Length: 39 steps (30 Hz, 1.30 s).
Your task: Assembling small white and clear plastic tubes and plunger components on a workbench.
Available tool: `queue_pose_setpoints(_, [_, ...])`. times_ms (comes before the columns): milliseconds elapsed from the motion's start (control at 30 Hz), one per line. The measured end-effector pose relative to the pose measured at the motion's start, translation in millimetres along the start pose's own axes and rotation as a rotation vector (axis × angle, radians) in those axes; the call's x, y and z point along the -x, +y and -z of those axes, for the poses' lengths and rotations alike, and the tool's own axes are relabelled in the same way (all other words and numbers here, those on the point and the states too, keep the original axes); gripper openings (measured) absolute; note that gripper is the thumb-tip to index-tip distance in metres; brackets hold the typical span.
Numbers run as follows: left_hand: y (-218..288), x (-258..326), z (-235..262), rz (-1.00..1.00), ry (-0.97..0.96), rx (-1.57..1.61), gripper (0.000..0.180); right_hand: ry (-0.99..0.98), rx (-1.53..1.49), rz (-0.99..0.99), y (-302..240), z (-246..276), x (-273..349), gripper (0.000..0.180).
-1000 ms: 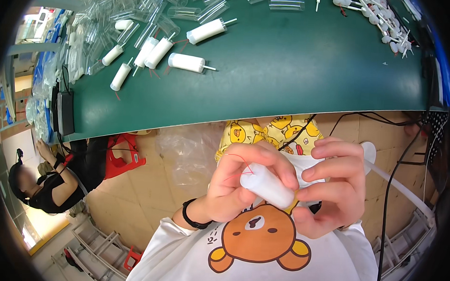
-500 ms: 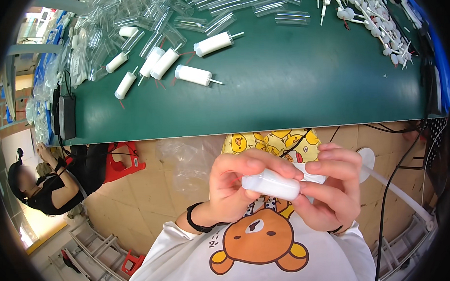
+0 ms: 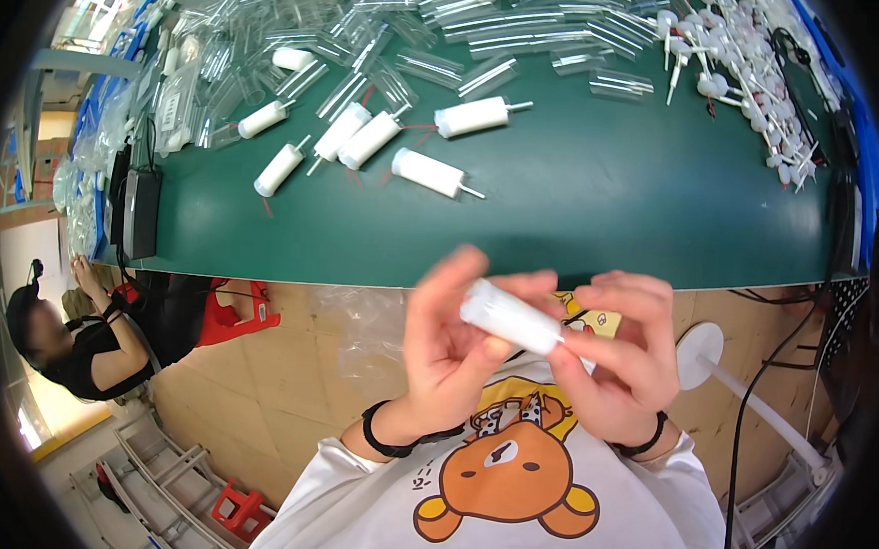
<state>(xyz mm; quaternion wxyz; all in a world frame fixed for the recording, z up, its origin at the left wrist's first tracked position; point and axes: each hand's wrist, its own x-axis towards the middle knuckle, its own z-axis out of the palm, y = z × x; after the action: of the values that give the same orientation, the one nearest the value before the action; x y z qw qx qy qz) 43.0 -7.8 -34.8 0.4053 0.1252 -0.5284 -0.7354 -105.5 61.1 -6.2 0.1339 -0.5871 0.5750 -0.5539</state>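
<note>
A white cylinder in a clear sleeve (image 3: 512, 318) is held tilted above my lap, just off the table's near edge. My right hand (image 3: 621, 353) pinches its lower right end between thumb and index finger. On the other side my left hand (image 3: 447, 343) has its thumb against the cylinder's near side and fingers behind it, with the index finger lifted and blurred. Similar white cylinders with thin stems lie on the green table, among them one at the front (image 3: 429, 172) and one farther back (image 3: 472, 117). Thin red wires show beside several of them.
Clear tubes (image 3: 490, 75) are heaped along the back of the green table (image 3: 596, 222). White stemmed parts (image 3: 755, 102) pile up at the far right. A black box (image 3: 144, 211) with cables is at the left edge. Another person (image 3: 98, 345) sits at far left.
The cylinder has moved up and left and tilted more. My left index finger has lifted off it. The table sits lower and farther right in view.
</note>
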Motion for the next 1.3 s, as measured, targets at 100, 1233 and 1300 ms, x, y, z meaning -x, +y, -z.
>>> queue_pose_setpoints(100, [1.8, -8.0, -14.3, 0.055, 0.252, 0.139, 0.079, 0.076, 0.108, 0.022, 9.4, -12.4, -20.6, 0.026])
queue_pose_setpoints(1233, [14.7, -13.2, 5.9, 0.318, 0.089, 0.004, 0.047, -0.229, 0.945, -0.194, 93.6, 113.3, -137.4, 0.017])
queue_pose_setpoints(1300, [13.7, -13.9, 8.1, 0.323, 0.074, 0.025, 0.047, -0.242, 0.801, -0.263, 88.4, 123.1, -137.6, 0.018])
